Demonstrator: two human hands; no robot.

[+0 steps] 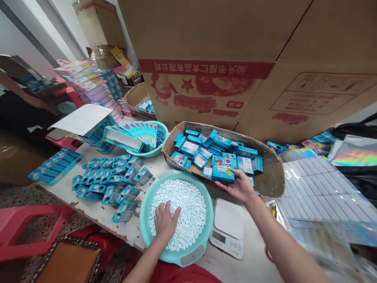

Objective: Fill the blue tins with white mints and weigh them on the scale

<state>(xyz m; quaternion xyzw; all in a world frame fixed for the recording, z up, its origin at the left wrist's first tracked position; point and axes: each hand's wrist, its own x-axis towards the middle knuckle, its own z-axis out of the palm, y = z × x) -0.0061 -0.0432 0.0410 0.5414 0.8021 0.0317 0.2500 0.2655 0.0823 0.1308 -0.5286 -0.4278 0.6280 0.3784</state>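
My left hand (165,221) rests on the small white and pale blue candies (188,204), fingers apart with the tips among them. They fill a round turquoise basin (146,220) at the table's front edge. Between the thumb and fingers of my right hand (242,186) is a small blue candy box (223,173) lettered "Caramelo Macizo". That box is over the near side of a long cut-down cardboard tray (269,173), which holds many similar blue boxes (191,147). Below my right hand lies a white digital scale (228,226).
Rows of blue packs (118,179) stand on the table at left. Behind them a second turquoise bowl (165,141) carries fanned blue cartons. Large cardboard boxes (212,35) wall off the back. Shiny holographic sheets (321,188) cover the right side. A person's arm (20,90) shows far left.
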